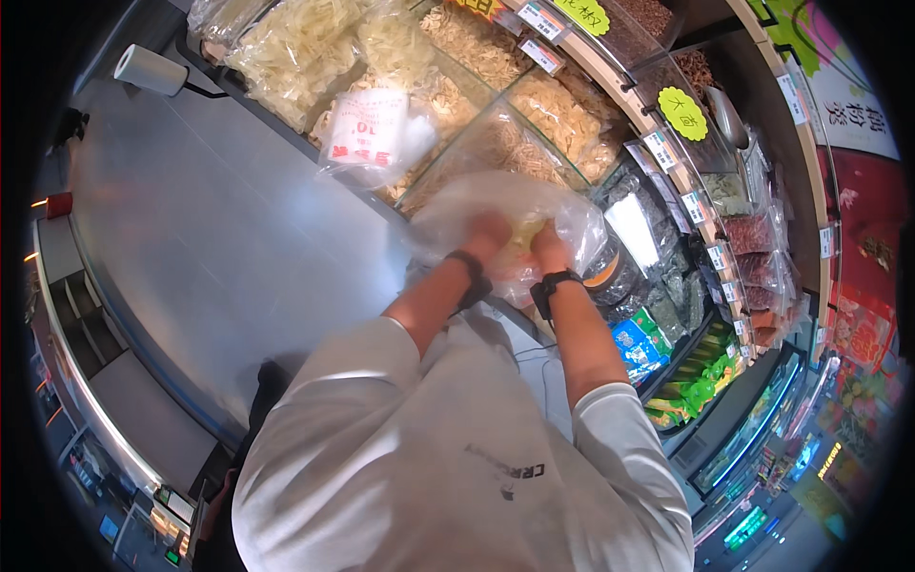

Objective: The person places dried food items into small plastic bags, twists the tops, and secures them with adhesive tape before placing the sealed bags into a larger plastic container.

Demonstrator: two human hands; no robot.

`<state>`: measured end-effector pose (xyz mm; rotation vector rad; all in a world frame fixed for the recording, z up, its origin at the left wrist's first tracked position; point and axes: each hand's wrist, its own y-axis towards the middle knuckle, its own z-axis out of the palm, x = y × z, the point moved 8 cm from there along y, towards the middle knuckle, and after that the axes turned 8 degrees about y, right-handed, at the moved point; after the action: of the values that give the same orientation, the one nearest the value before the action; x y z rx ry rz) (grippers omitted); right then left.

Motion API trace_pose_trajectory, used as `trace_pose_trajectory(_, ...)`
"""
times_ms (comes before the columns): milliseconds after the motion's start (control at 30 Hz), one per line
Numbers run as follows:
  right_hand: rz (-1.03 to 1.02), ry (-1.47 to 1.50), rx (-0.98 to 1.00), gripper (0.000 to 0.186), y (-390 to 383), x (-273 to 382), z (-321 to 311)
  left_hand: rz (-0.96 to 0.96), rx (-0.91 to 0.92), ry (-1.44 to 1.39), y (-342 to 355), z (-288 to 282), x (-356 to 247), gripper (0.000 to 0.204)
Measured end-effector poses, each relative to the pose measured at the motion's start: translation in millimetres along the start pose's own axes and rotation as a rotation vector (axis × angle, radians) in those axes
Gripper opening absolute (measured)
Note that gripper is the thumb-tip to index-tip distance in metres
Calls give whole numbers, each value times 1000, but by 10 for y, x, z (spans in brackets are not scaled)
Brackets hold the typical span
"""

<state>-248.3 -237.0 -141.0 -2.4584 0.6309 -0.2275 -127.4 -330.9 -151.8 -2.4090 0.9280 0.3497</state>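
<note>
A large clear plastic bag [443, 205] spreads over the front of the dried-food bins, with both my hands at it. My left hand [488, 235] is closed on the bag, blurred behind its film. To its right, my right hand [550, 250] has its fingers curled on the bag too. Something pale yellow [524, 232] shows through the plastic between the hands; its kind is unclear. Behind the bag lie dried noodle-like strips [500, 143] in a glass-divided bin. Each wrist wears a black band.
A packet of plastic bags with red print [365, 129] lies on the left bins. Beyond are bagged pale dried sheets [295, 48]. Black packages [667, 286] and a blue-green packet [637, 345] sit to the right. Price-tagged shelves [658, 148] curve behind. A white roll [150, 71] juts out left.
</note>
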Motion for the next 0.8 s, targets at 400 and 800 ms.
trace_pose_trajectory(400, 589, 1292, 263, 47, -165, -43, 524, -20, -18, -85, -157, -9, -339, 28)
trace_pose_trajectory(800, 479, 1540, 398, 42, -565, 71, 617, 288, -48, -166, 95, 958, 491, 39)
